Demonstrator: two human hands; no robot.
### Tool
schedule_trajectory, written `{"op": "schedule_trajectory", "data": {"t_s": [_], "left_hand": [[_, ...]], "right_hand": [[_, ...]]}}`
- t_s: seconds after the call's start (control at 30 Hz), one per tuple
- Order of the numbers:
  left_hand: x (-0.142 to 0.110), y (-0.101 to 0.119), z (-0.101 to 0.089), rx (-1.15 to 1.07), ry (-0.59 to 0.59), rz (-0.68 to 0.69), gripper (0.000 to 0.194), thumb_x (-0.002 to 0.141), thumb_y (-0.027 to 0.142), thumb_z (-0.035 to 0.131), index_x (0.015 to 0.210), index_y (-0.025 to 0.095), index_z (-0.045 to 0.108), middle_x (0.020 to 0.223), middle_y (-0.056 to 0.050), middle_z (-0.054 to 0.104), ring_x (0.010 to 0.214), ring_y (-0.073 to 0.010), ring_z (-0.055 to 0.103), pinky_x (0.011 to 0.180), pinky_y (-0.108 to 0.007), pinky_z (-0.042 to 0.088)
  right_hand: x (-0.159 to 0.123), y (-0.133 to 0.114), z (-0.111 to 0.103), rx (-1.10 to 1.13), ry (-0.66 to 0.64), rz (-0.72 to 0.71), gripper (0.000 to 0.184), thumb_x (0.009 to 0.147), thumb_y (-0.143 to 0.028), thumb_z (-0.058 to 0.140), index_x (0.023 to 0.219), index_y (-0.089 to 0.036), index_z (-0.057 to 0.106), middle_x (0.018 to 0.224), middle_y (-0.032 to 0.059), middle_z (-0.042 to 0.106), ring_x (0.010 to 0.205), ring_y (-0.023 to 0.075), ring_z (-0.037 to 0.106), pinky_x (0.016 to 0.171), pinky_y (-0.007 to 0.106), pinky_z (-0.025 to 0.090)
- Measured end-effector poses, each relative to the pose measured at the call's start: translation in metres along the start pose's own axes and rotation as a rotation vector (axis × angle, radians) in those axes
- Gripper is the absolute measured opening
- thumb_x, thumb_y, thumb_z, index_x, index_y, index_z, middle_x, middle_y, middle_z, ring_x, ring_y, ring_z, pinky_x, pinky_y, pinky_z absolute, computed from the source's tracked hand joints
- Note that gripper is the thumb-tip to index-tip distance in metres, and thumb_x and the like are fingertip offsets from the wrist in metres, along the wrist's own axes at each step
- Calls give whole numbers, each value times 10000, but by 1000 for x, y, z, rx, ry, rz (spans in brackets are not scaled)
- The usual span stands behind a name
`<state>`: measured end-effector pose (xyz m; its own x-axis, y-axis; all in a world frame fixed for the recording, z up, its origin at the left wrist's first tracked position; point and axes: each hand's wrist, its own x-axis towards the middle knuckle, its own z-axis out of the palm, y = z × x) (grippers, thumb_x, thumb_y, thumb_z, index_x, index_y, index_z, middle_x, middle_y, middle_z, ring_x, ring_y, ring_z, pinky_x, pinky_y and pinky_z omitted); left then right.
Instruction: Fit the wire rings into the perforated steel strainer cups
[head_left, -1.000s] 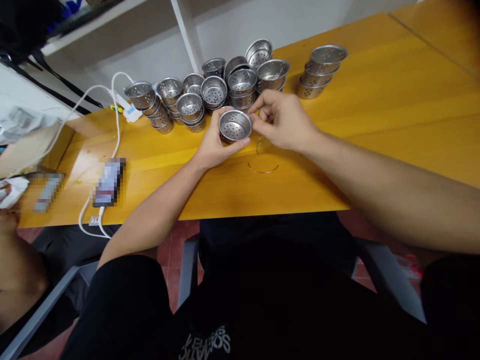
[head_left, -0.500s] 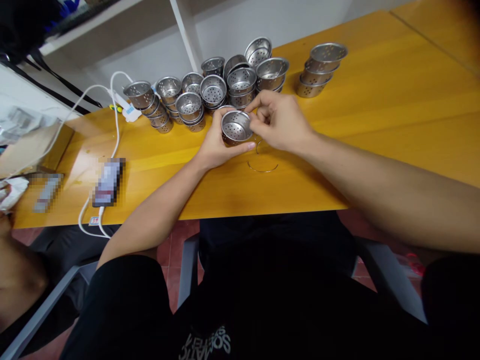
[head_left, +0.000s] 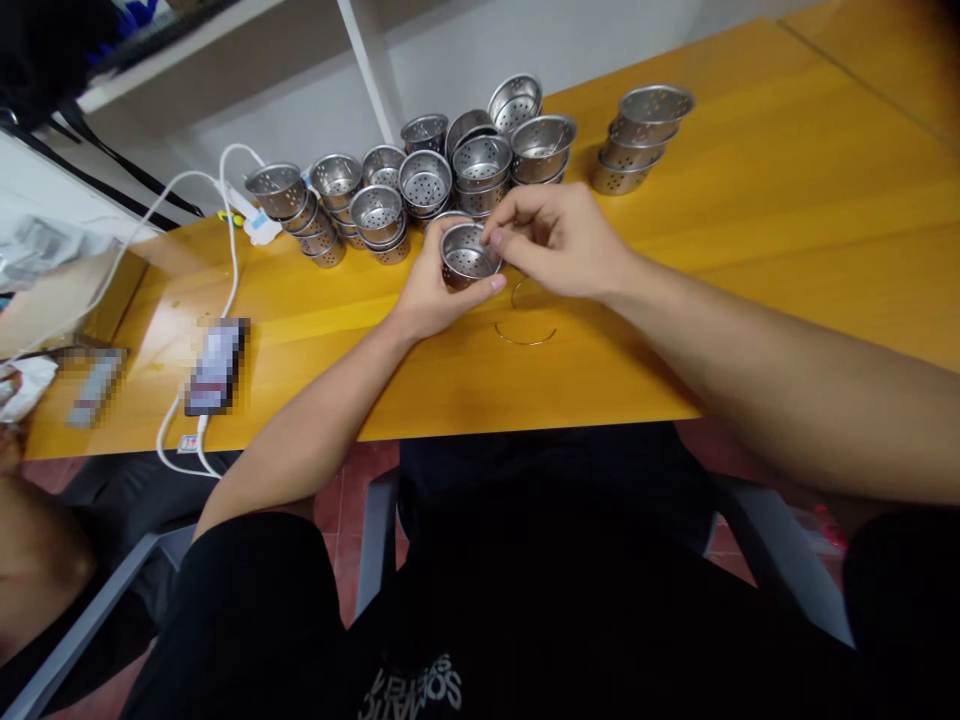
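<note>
My left hand (head_left: 429,290) is wrapped round a small perforated metal strainer basket (head_left: 471,255), fingers behind it and thumb along its near side. Its open top faces me. At the basket's right rim, my right hand (head_left: 559,240) has thumb and forefinger pinched together; what lies between them is too small to make out. Just below the hands, a thin curved wire (head_left: 525,342) lies on the table. Another bent wire (head_left: 516,292) is partly hidden beneath my right hand.
Several stacks of like strainer baskets (head_left: 379,210) stand behind my hands, with a separate leaning stack (head_left: 634,150) to the right. A phone (head_left: 217,365) on a white cable (head_left: 234,240) lies left on the wooden table (head_left: 787,200). Another person's arm (head_left: 37,540) is at far left.
My right hand's fingertips have shifted slightly left and down, from the rim's upper right onto the basket's right edge. The left hand still holds the basket in nearly the same place.
</note>
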<state>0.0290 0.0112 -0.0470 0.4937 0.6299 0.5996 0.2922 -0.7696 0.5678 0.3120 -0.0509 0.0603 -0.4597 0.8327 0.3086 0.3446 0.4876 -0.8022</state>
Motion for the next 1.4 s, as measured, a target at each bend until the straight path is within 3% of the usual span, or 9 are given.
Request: {"op": "schedule_trajectory", "data": {"t_s": [0.17,0.27,0.43,0.57,0.73,0.87,1.03,1.23,1.4], "left_hand": [[1,-4,-3,-40,-29,-7,967,1093,1020,808,1732,344,546,1595,-98,757,1442,-330,859,1326,-603,722],[0,-2,0,-61,-29,10,983,1082,1020,828,1750,361,533,1587,-96,764,1405,-314,872,1242,-558,770],[-2,-4,5,-50,-25,19,963,1131,957,822,1819,385,464,1647,-112,744,1481,-335,859,1293,-597,767],[-4,-10,5,-18,-50,13,951,1174,879,826,1879,404,399,1693,-122,723,1523,-351,840,1354,-613,735],[-5,-15,5,-6,-48,11,986,1152,923,819,1864,384,402,1663,-111,719,1479,-336,839,1352,-591,726],[-4,-11,4,12,-48,10,1023,1119,916,867,1838,341,422,1639,-128,706,1473,-343,831,1354,-600,707],[-4,-5,4,21,-16,24,995,1137,945,813,1835,363,409,1627,-124,692,1467,-331,842,1317,-584,730],[-2,-15,0,36,10,95,1072,1133,997,758,1889,384,310,1721,-138,634,1588,-363,796,1417,-617,663],[-2,-18,-2,41,9,96,1127,1100,1040,757,1894,396,284,1745,-148,622,1627,-383,761,1470,-652,606]], "right_hand": [[1,0,-14,275,-151,-91,650,905,-988,1070,1093,-410,840,1039,28,845,816,293,691,757,496,648],[1,-4,-15,334,-156,-58,671,838,-958,1142,992,-402,800,921,14,795,805,300,683,771,510,647],[2,-6,-10,327,-136,21,720,770,-963,1176,982,-401,779,879,21,784,859,332,706,793,536,660],[1,-5,-8,333,-125,17,663,823,-917,1170,997,-412,777,853,14,762,883,331,681,806,530,641],[2,-4,-6,281,-113,2,665,838,-941,1144,976,-404,777,887,21,777,903,337,710,806,535,655],[4,2,-6,236,-118,6,706,803,-1024,1101,989,-410,806,957,38,825,1037,389,795,836,564,706],[2,4,-7,177,-122,-23,648,876,-996,1048,1095,-426,831,1080,48,852,1107,408,792,869,578,706],[-8,-12,-18,-19,-12,-43,418,1133,-778,888,1241,-380,813,1410,128,852,1177,380,752,1162,590,672],[-10,-14,-25,-132,-74,-53,370,1194,-732,780,1378,-417,846,1686,117,777,1349,427,730,1293,605,611]]}}
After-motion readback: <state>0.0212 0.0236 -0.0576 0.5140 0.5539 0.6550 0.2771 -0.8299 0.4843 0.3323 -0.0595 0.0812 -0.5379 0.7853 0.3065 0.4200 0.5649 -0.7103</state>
